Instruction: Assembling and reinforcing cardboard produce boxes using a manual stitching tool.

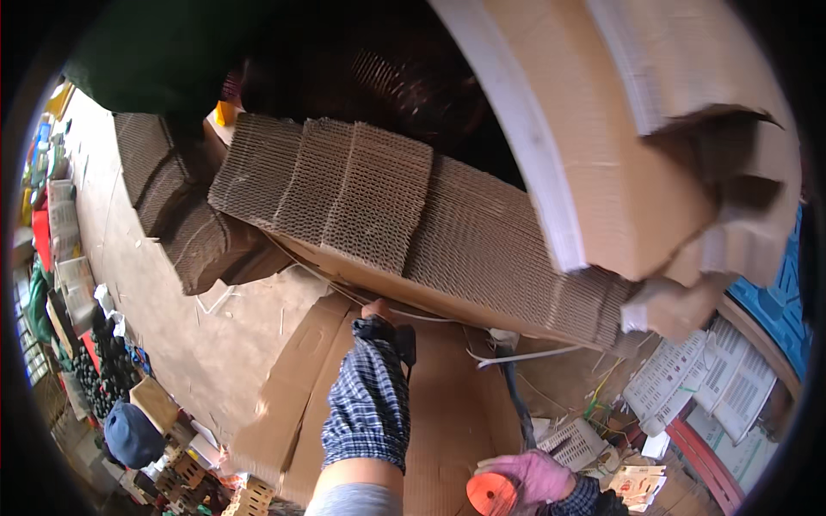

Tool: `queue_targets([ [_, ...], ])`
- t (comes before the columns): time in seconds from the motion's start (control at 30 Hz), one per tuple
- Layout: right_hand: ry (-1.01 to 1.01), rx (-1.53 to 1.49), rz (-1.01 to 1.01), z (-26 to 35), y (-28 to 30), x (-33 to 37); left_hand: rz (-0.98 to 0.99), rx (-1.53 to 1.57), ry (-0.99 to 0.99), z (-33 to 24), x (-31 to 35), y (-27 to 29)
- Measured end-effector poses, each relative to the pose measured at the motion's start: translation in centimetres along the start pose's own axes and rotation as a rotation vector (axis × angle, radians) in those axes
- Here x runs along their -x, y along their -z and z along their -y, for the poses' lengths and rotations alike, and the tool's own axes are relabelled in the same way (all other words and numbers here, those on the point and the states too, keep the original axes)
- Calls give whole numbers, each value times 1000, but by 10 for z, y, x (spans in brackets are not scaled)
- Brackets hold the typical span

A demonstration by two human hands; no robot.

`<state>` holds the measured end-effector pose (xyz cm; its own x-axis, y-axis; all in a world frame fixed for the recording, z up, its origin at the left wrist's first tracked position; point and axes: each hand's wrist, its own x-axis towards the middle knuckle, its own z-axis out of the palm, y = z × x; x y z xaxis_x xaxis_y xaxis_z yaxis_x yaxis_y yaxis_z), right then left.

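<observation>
A long stack of flattened corrugated cardboard (370,198), its fluted edges facing up, lies across the middle. My left hand (376,310), below a plaid sleeve, reaches to its near side and is closed at a thin white strap (422,316) running along the stack. The fingers are partly hidden. A small black thing (404,346) shows beside that wrist. My right hand (538,477), in a pink glove, is at the lower right, closed on an orange round object (491,494) whose exact kind I cannot make out. A cardboard sheet (447,396) lies underneath.
Another corrugated stack (185,215) is at the left. A large folded cardboard piece (594,129) overhangs the upper right. Crates and bins (64,215) line the far left, with a blue cap (133,433) nearby. Blue plastic (779,292) and perforated white panels (671,378) are at the right.
</observation>
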<state>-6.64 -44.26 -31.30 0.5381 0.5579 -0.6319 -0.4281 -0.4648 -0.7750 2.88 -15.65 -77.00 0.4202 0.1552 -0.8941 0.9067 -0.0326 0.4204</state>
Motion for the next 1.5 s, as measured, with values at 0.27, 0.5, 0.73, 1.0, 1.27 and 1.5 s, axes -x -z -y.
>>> queue_targets([
  [0.27,-310,31,-63,-78,-25,-19,-242,-397,-234,54,2,-40],
  [0.5,-407,-467,-31,-111,-42,-36,2,409,118,41,25,-58],
  [0.73,-646,-636,49,-114,-48,-47,138,832,449,52,36,-70],
  [1.0,-680,-617,28,-111,-49,-50,114,1142,358,54,47,-81],
  [1.27,-683,-696,-4,-109,-46,-51,129,1201,500,49,39,-73],
  [1.5,-762,-689,0,-99,-39,-52,273,973,575,49,22,-71],
])
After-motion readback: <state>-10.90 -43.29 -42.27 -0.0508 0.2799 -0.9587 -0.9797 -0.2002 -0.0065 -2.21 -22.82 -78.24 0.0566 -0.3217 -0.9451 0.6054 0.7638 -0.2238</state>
